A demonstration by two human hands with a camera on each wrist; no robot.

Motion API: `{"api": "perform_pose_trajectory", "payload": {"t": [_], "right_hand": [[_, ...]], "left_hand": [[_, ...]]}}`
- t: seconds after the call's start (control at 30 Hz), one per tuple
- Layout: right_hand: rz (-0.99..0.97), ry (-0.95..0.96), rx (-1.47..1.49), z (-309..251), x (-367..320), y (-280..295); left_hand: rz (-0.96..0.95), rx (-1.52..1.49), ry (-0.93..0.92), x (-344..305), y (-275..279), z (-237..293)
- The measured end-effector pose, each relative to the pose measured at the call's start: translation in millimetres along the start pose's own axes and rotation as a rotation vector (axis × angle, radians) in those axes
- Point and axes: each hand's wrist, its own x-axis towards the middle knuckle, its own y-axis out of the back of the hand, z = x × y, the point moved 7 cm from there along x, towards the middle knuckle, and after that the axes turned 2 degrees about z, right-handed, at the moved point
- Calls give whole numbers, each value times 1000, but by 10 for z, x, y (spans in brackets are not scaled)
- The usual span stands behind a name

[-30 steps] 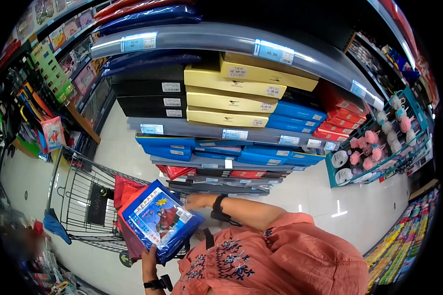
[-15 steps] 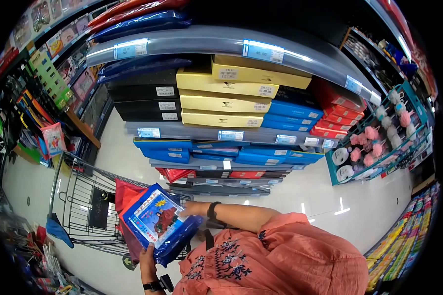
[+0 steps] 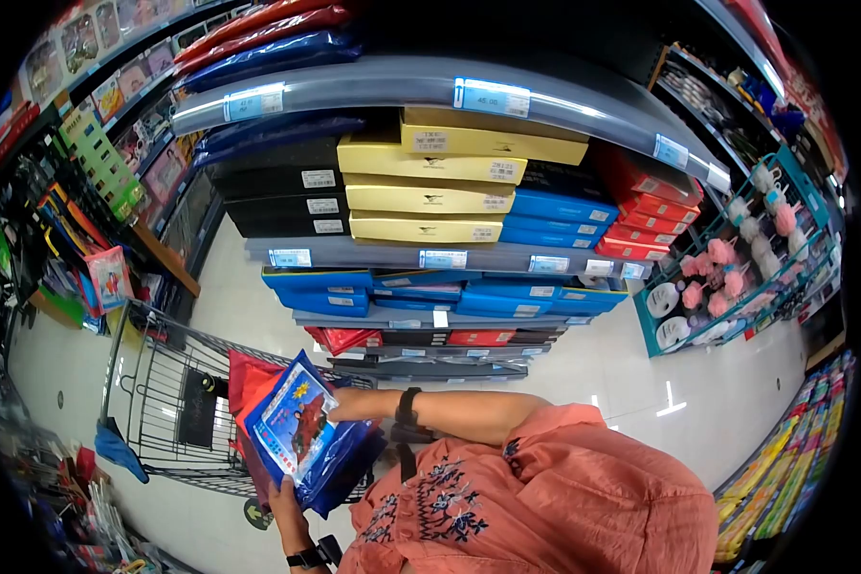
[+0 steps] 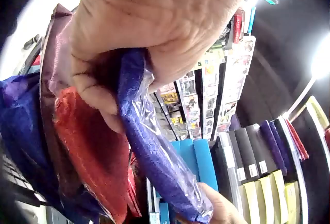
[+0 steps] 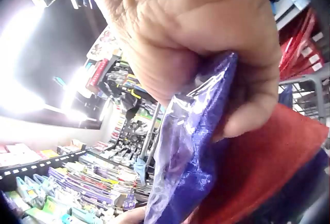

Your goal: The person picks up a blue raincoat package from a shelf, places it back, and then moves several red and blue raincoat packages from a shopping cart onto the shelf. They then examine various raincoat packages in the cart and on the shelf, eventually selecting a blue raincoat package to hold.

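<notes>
Blue, film-wrapped and probably light, slippery and pliant, the packet (image 3: 292, 430) is gripped at opposite edges by the left hand (image 3: 285, 501) and the right hand (image 3: 357, 404) beside the shopping cart (image 3: 198, 411), where firm edge holds seem best.

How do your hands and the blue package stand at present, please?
Left hand gripping blue package. Right hand gripping its edge too. Red package close behind it, shopping cart beyond.
</notes>
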Motion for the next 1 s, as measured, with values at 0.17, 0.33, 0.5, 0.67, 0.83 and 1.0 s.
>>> {"api": "perform_pose_trajectory", "payload": {"t": [0.17,0.33,0.5,0.67,0.83,1.0], "right_hand": [[57,60,-144,-730,-318,157],[199,399,-251,-1187,-387,211],[232,481,-300,-1775,-653,364],[286,618,-282,-2656,-1276,713],[387,920,-250,-3380,-1831,1116],[517,1032,-108,-3899,-2059,1688]], "left_hand": [[34,-33,-149,-222,-153,439],[100,-55,-277,-373,-112,821],[143,-73,-487,-529,-171,1552],[173,35,-690,-692,-306,2538],[29,-46,-833,-681,-593,3603],[-182,-202,-965,-498,-1069,4661]]}}
